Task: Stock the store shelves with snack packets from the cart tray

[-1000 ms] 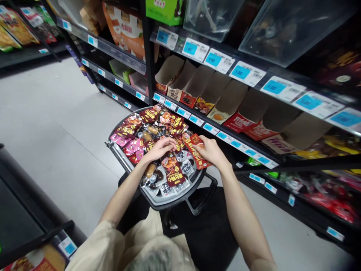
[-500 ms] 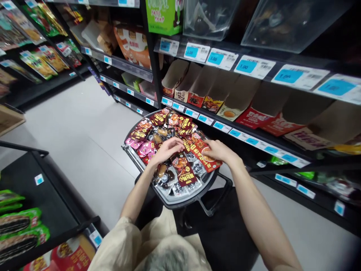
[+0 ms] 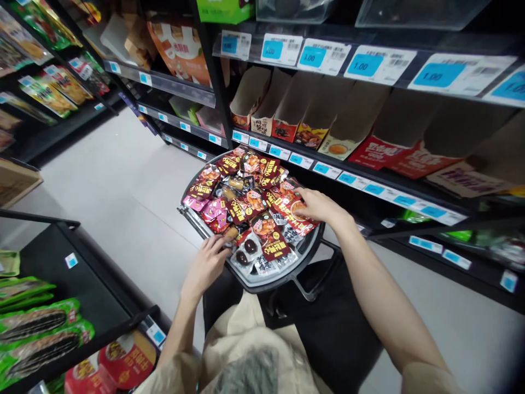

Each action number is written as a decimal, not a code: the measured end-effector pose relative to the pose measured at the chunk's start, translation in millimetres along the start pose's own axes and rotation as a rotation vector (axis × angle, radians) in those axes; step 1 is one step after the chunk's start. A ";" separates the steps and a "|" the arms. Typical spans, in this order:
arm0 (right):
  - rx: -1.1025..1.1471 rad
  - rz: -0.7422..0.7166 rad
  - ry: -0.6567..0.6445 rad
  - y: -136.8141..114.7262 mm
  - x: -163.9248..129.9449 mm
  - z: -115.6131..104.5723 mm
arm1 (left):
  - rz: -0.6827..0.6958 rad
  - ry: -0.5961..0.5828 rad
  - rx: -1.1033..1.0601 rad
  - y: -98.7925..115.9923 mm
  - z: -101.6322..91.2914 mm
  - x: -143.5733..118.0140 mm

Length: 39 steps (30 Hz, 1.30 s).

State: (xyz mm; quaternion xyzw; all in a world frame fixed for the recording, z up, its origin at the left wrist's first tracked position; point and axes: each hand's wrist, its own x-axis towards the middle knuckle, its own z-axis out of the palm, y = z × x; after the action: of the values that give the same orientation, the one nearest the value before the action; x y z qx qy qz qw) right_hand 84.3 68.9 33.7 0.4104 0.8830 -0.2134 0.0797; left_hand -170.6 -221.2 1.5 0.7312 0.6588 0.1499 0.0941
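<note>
A grey shopping basket (image 3: 262,284) with a black rim stands in front of me, filled with small snack packets. My left hand (image 3: 209,262) is at its left edge, fingers extended over the rim and touching a packet with brown food in it. On the right side, my right hand (image 3: 318,210) has its fingers and thumb on a red snack packet (image 3: 293,210). Dark maroon packets (image 3: 273,238), pink packets (image 3: 213,210) and a clear packet with dark round pieces (image 3: 247,251) lie around them.
Beyond the basket is a black shelf with open cardboard display boxes (image 3: 305,134) and price labels (image 3: 324,57). At the lower left, a low black rack (image 3: 90,279) holds green packs (image 3: 41,323). A cardboard box (image 3: 18,183) sits farther left on the floor.
My left hand has moved from the middle of the packets to the basket's left edge, uncovering maroon packets. My right hand stays at the red packet. The view has shifted slightly.
</note>
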 end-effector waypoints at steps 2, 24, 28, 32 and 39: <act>-0.008 -0.006 -0.008 -1.3 -1.6 -0.7 | -0.035 0.051 0.062 -4.9 -2.6 -3.3; 0.015 -0.067 -0.024 5.4 0.1 6.4 | -0.229 -0.048 0.060 73.3 56.2 25.4; 0.023 -0.080 -0.025 6.2 -0.7 6.8 | -0.212 0.016 0.003 73.0 60.5 27.5; 0.004 -0.039 0.005 4.9 -2.8 5.6 | -0.172 0.121 -0.201 75.9 44.2 19.0; 0.275 -0.128 0.353 -2.1 -1.7 1.0 | -0.248 0.551 -0.871 66.1 9.6 65.9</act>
State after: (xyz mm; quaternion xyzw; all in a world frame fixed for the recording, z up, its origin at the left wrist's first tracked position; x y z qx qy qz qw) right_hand 83.8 66.1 34.1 0.3915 0.8702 -0.2612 -0.1462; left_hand -99.7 -162.8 21.0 0.4744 0.6174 0.5841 0.2294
